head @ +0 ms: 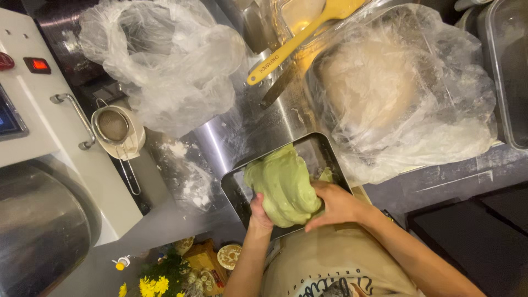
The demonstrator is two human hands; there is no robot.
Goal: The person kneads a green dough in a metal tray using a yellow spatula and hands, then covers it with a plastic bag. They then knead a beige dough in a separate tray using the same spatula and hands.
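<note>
A large lump of pale green dough (284, 183) hangs over a dark rectangular metal tray (316, 148) on the steel counter. My left hand (258, 213) grips the dough's lower left side from underneath. On the lower right side my right hand (334, 204) presses against the dough with its fingers wrapped around it. A smaller bit of green dough (326, 175) lies in the tray just behind my right hand.
A clear plastic bag with beige dough (379, 93) sits right of the tray, an empty crumpled bag (170, 60) at the left. A yellow spatula (297, 41) rests in a container behind. A small sieve in a cup (114, 127), spilled flour (192, 181) and a white machine (38, 110) stand left.
</note>
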